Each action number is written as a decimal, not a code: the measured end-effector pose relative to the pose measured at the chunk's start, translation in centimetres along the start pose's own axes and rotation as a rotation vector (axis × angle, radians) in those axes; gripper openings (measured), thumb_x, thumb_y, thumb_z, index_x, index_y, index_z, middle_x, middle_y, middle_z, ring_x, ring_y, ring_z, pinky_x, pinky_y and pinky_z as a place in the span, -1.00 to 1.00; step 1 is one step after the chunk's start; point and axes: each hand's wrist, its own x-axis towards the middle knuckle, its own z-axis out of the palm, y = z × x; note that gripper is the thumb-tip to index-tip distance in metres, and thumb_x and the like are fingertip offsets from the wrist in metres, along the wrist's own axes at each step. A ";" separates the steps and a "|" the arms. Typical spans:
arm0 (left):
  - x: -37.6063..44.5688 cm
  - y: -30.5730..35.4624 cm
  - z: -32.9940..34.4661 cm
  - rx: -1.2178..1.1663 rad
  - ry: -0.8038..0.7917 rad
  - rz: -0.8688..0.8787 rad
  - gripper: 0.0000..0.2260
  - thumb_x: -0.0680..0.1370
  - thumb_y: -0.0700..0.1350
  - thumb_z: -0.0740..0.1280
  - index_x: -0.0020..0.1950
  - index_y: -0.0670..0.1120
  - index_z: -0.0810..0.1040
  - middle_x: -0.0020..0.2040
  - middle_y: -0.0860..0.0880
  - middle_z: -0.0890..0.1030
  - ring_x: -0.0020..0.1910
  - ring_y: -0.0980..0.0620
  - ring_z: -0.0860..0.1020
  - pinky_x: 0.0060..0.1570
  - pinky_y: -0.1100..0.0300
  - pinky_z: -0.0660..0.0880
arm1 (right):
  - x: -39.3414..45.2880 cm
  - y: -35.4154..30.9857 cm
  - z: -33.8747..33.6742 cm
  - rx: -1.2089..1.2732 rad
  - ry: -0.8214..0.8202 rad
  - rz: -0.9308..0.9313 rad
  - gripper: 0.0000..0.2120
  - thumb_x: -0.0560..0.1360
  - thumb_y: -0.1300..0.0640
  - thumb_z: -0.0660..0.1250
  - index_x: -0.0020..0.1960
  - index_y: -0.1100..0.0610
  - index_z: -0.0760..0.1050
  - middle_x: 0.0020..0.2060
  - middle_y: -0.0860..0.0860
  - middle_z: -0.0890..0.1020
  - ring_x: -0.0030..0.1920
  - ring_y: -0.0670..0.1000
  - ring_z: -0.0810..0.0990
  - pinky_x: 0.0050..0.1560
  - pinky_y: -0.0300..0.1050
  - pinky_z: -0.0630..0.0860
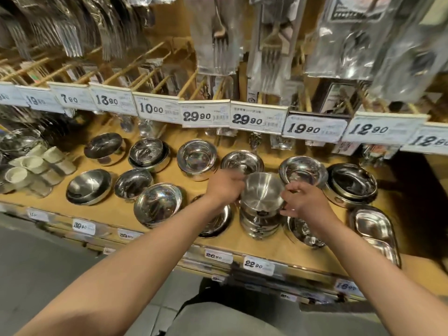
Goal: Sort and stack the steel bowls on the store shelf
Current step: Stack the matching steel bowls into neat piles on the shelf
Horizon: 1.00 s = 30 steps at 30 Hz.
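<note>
Hands, two (224,187) (304,200), grip one bowl (263,190); stack (260,224) beneath.

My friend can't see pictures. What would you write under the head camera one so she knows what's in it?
Two bare hands, left and right, hold a brushed steel bowl on top of a stack of shiny steel bowls on a wooden store shelf. More round steel bowls stand around it, below white price tags and hanging packs of forks.

Bowls (303,170) crowding stack (260,224)
</note>
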 end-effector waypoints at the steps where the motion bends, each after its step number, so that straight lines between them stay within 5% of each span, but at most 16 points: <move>1: 0.1 -0.1 0.2 0.012 0.001 0.012 -0.87 0.55 -0.32 0.36 -0.07 -0.26 0.71 -0.07 -0.22 0.72 -0.22 -0.09 0.61 -0.08 -0.18 0.65 | 0.1 0.2 -0.2 -0.010 0.001 -0.009 -0.81 0.57 0.19 0.42 0.16 0.19 0.55 -0.04 0.12 0.60 -0.07 0.07 0.64 -0.14 -0.06 0.70; 8: 0.8 -0.9 0.8 0.034 0.016 0.058 -0.82 0.54 -0.34 0.37 0.04 -0.17 0.73 0.01 -0.10 0.73 -0.06 -0.18 0.69 -0.06 -0.11 0.67 | 0.6 1.1 -0.5 -0.070 0.044 -0.048 -0.93 0.53 0.13 0.48 -0.06 0.06 0.59 -0.23 0.05 0.63 -0.37 -0.11 0.66 -0.17 -0.02 0.71; 13: 1.2 -1.2 0.9 0.039 0.022 0.078 -0.88 0.53 -0.32 0.40 -0.06 -0.18 0.73 -0.01 -0.07 0.73 -0.02 -0.12 0.69 0.02 -0.09 0.65 | 0.9 2.1 -0.4 -0.121 0.036 -0.005 -0.87 0.52 0.14 0.48 0.04 0.10 0.58 -0.08 0.05 0.65 -0.35 -0.07 0.72 -0.13 0.05 0.72; 18: 1.1 -1.5 1.1 0.029 0.014 0.098 -0.88 0.53 -0.32 0.41 -0.07 -0.17 0.73 -0.01 -0.07 0.73 0.02 -0.04 0.68 0.13 -0.01 0.62 | 0.9 2.7 -0.6 -0.124 0.031 0.024 -0.86 0.53 0.18 0.44 0.08 0.11 0.56 -0.03 0.10 0.64 -0.33 0.03 0.74 -0.33 -0.23 0.63; 24: 1.2 -1.8 1.3 0.058 0.004 0.068 -0.91 0.55 -0.25 0.41 -0.01 -0.19 0.72 0.04 -0.10 0.71 0.07 -0.06 0.66 0.16 0.01 0.61 | 0.5 2.5 -0.5 -0.119 -0.004 0.042 -0.81 0.55 0.18 0.43 0.14 0.16 0.55 -0.01 0.09 0.63 -0.32 0.01 0.73 -0.07 -0.02 0.71; 30: 1.0 -2.0 1.2 0.108 -0.110 -0.154 -0.70 0.62 0.06 0.32 -0.02 -0.18 0.62 -0.11 -0.10 0.66 -0.19 -0.03 0.61 -0.03 -0.06 0.66 | 0.4 2.1 -0.2 -0.210 -0.004 0.103 -0.65 0.58 0.01 0.38 0.30 0.13 0.49 -0.03 0.00 0.58 -0.21 0.05 0.72 0.02 0.02 0.67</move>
